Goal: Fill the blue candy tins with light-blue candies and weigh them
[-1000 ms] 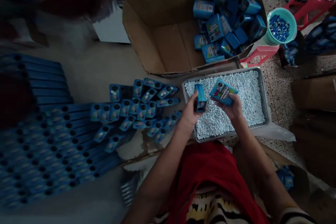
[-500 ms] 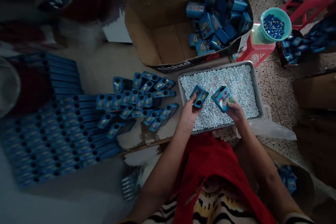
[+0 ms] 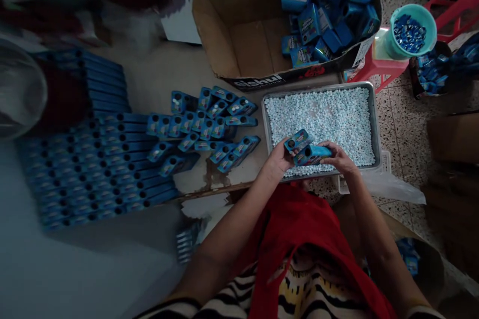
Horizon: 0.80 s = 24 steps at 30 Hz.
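Note:
Over the near part of a metal tray (image 3: 265,124) full of small pale-blue pellets (image 3: 337,114), each of my hands grips a small printed blue box. My left hand (image 3: 281,158) is closed round one blue box (image 3: 298,140), whose narrow face with a dark round hole points up. A second blue box (image 3: 312,154) is pinched at its right end by my right hand (image 3: 340,158). The two boxes meet or overlap, and some of my left fingers are hidden behind them. Several similar boxes (image 3: 204,124) stand loosely on the table left of the tray.
Neat rows of blue boxes (image 3: 93,174) fill the table's left side. Behind the tray is a cardboard carton (image 3: 209,25) with more boxes heaped at its right. A turquoise bucket (image 3: 430,25) of shiny blue pieces sits on a red stool (image 3: 389,67). A plastic bag (image 3: 396,187) lies right of the tray.
My hands have come together, the right one moving left and turning its box so that its holed face shows. Both boxes are now side by side. The camera view has shifted slightly.

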Tool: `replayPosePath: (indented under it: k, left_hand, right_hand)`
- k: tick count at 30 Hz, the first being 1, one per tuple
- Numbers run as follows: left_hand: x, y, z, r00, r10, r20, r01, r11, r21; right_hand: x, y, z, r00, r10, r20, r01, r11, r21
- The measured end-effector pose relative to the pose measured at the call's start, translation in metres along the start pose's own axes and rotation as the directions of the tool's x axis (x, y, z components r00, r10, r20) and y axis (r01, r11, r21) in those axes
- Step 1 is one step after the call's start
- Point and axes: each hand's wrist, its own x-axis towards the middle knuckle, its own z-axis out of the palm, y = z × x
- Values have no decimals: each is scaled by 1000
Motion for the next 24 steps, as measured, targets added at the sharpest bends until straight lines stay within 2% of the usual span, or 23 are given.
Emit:
replayPosePath:
  k: [2,3,5,7,9,10,11,12,14,17,21,24]
  left_hand:
    - [1,3,-2,1000,-16,-6,16,999,-28]
    - [1,5,-3,1000,-17,-7,16,999,-48]
    - [-2,8,-3,1000,-7,-1,7,996,-88]
    - [-6,6,-1,999,-1,35,6,991,-131]
    - [-9,-4,1,995,-1,97,17,987,-159]
    - [-9,-12,1,992,-3,130,23,988,-156]
    - [-8,-20,0,988,-5,157,26,991,-133]
    - [-6,-29,-3,986,-5,169,20,996,-86]
    - [-2,-43,-10,990,18,142,-25,998,50]
    - [7,-51,-24,977,191,92,-209,946,249]
    - [16,-37,-28,871,469,145,-484,773,410]
    - [18,-28,-20,762,592,264,-646,664,375]
  right_hand:
    - [-3,-4,1,1000,-11,-10,10,1000,-29]
    - [-4,-5,1,998,-33,-53,31,999,-40]
    - [-7,-1,3,968,-122,-218,111,992,-64]
    - [-6,7,10,879,-238,-413,215,971,-101]
    - [0,19,22,776,-318,-544,288,947,-143]
    - [5,25,29,748,-335,-573,305,940,-152]
    - [10,31,37,739,-337,-583,310,939,-151]
    - [14,36,45,746,-328,-580,306,942,-138]
    - [21,44,57,797,-282,-535,292,954,-69]
    - [26,49,62,868,-208,-450,266,962,68]
    - [31,42,52,910,-133,-392,205,968,147]
    - [37,35,49,953,-58,-297,130,965,230]
